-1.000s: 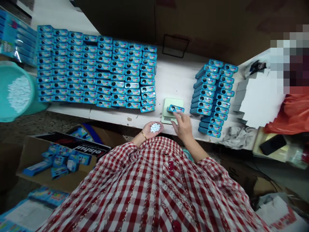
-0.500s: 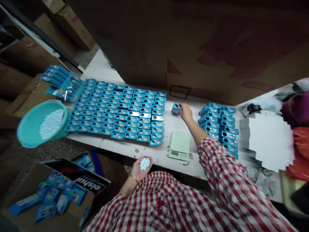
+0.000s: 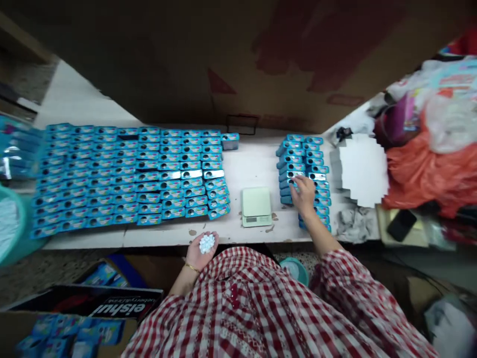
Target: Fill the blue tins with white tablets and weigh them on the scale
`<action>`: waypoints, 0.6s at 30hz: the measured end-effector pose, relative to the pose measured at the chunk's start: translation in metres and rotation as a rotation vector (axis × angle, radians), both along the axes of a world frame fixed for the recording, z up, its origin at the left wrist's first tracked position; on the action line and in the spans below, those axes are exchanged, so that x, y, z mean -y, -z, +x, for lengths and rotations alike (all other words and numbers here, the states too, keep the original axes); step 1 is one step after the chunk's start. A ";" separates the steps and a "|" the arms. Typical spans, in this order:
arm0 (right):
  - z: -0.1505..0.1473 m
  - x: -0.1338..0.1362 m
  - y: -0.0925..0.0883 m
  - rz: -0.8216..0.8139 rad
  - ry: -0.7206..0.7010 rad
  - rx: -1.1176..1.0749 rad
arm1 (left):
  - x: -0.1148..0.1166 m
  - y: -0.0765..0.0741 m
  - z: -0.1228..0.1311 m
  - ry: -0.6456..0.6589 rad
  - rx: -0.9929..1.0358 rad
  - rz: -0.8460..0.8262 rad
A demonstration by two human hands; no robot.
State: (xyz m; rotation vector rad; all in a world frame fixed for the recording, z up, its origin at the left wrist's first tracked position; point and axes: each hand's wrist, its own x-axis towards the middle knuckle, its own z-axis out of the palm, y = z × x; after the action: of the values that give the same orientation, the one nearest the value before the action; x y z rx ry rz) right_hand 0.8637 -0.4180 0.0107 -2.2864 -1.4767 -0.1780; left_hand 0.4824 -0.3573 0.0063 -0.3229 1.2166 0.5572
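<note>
My left hand (image 3: 199,250) is cupped palm up at the table's front edge, holding a small heap of white tablets (image 3: 206,243). My right hand (image 3: 303,194) reaches out to the right stack of blue tins (image 3: 303,164), fingers resting on a tin near the stack's front left. A pale green scale (image 3: 256,206) sits bare between my two hands. To the left, a large block of blue tins (image 3: 130,174) lies in rows, with one tin (image 3: 230,140) at its far right corner.
A big brown cardboard wall (image 3: 238,59) stands behind the table. A teal basin (image 3: 11,223) with white tablets is at the left edge. White cartons (image 3: 359,169), orange plastic bags (image 3: 428,174) and a black phone (image 3: 400,224) lie right. A carton (image 3: 74,318) of blue packs sits below left.
My right hand took the tin off the scale, set it at the far right corner of the large block, then came back to the right stack. My left hand kept the tablets.
</note>
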 end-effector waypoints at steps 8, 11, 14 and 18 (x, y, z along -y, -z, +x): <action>-0.002 0.086 0.012 -0.381 -0.110 0.228 | 0.009 -0.010 0.036 0.181 0.065 -0.013; -0.013 0.079 0.003 -0.300 -0.169 0.264 | 0.014 -0.013 0.043 0.225 0.074 -0.006; -0.037 0.061 -0.017 -0.266 -0.281 0.251 | 0.017 -0.013 0.048 0.243 0.098 0.015; -0.081 0.016 -0.029 -0.367 -0.501 0.208 | 0.020 -0.013 0.054 0.234 0.140 0.033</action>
State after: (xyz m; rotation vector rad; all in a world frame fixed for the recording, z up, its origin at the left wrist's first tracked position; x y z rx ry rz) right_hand 0.7826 -0.4339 0.0394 -2.1157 -2.2996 0.0063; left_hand 0.5364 -0.3770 0.0193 -0.1848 1.0912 0.3457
